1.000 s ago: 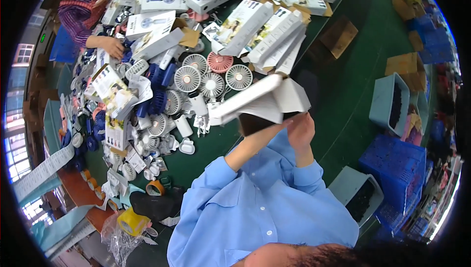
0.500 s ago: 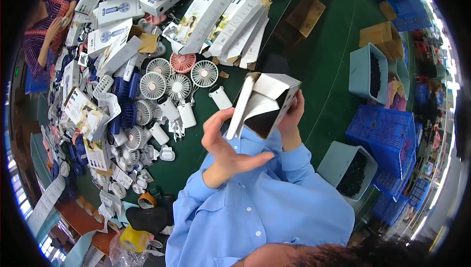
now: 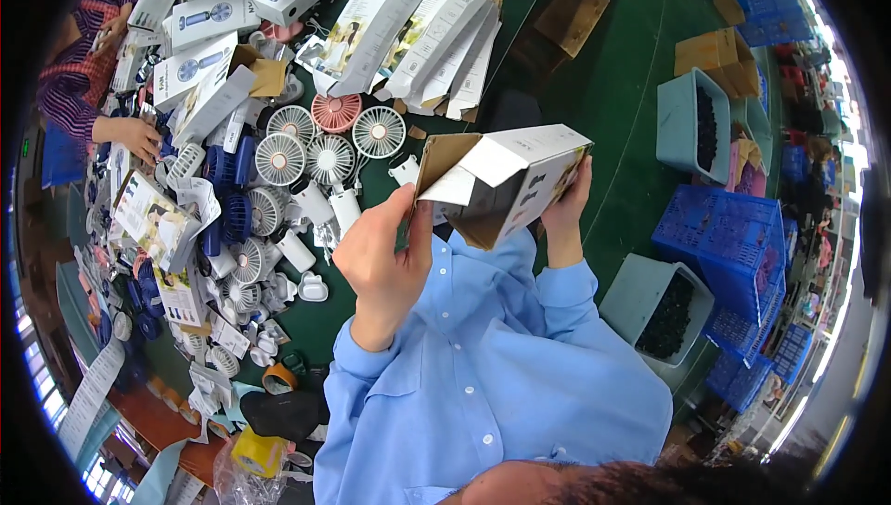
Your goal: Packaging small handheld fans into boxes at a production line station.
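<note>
A white printed carton (image 3: pixel 548 171) is held up before my chest, its brown-lined end flaps folded out and its open end toward me. My right hand (image 3: pixel 568 217) grips it along the right side. At the left, my left hand (image 3: pixel 376 250) pinches the edge of an outspread flap (image 3: pixel 445 157) between thumb and fingers. The box's inside is dark, and what it contains is hidden. Just beyond my left hand lie white handheld fans (image 3: pixel 331 160) and a pink one (image 3: pixel 336 112) on the green table.
White fan boxes (image 3: pixel 367 32) lie piled at the far side, beside loose fans, chargers and cables. A co-worker's hand (image 3: pixel 139 136) rests on the pile at far left. Blue crates (image 3: pixel 719 236) and grey-blue bins (image 3: pixel 682 124) stand on the right. Tape rolls (image 3: pixel 278 378) lie lower left.
My left hand has gone from spread fingers to pinching the flap. The carton has turned, showing more of its printed side. The co-worker's hand has reached onto the pile.
</note>
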Available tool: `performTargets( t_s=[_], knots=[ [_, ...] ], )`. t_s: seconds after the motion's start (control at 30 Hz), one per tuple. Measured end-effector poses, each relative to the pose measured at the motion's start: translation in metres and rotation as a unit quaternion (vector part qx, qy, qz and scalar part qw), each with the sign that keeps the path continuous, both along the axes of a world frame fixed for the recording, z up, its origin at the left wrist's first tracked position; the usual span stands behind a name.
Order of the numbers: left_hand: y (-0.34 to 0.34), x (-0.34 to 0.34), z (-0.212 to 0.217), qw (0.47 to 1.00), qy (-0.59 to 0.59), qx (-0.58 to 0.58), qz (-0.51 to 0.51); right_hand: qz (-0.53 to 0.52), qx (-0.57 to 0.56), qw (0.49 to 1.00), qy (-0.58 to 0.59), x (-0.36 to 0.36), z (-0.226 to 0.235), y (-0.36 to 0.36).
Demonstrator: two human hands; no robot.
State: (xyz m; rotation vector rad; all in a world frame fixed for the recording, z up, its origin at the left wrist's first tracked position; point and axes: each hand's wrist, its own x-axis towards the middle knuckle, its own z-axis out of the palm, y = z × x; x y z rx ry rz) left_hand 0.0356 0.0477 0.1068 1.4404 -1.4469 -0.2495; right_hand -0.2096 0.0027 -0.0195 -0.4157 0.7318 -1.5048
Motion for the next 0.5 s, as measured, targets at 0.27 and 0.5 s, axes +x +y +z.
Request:
performTargets(
  t_s=[0.27,0.5],
  knots=[
    [-0.003,0.022,-0.008,0.995,-0.017,-0.071,0.071,-0.095,-0.021,0.994,0.045,-0.018,0.009,-0.007],
    [-0.006,0.097,-0.039,0.879,0.436,-0.012,0.19,-0.029,-0.006,0.997,-0.07,-0.04,0.005,-0.002]
  ],
)
